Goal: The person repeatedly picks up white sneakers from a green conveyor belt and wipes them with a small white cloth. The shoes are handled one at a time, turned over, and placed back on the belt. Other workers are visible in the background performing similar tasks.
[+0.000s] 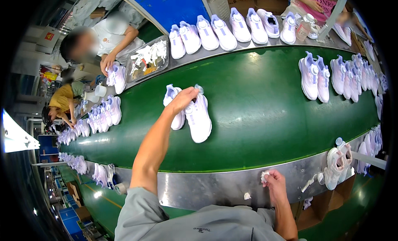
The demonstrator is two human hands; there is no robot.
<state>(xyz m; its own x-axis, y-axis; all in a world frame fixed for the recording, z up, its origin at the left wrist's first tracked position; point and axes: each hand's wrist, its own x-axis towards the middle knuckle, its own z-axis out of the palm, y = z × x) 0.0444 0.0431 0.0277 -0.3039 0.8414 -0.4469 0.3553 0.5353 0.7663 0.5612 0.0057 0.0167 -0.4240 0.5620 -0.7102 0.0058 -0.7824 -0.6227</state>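
My left hand [184, 99] reaches out over the green belt [248, 133], closed on the collar end of a white and lavender sneaker [200, 123]. By its fingertips sits a small round translucent piece [199, 89]; whether the fingers touch it I cannot tell. Partly behind that hand stands a second matching sneaker [178, 120]. Close to my body, my right hand [275, 184] pinches a crumpled bit of white paper [264, 176] above the metal ledge [224, 185]. A smaller paper scrap [247, 196] lies on the ledge to its left.
Sneakers line the far ledge [257, 46], beside a tray of paper scraps [166, 60]. More pairs stand on the belt at right [315, 79]. Beige sneakers [333, 168] and a paper strip [309, 183] are right of my right hand. Across the belt, a person [116, 38] handles a sneaker.
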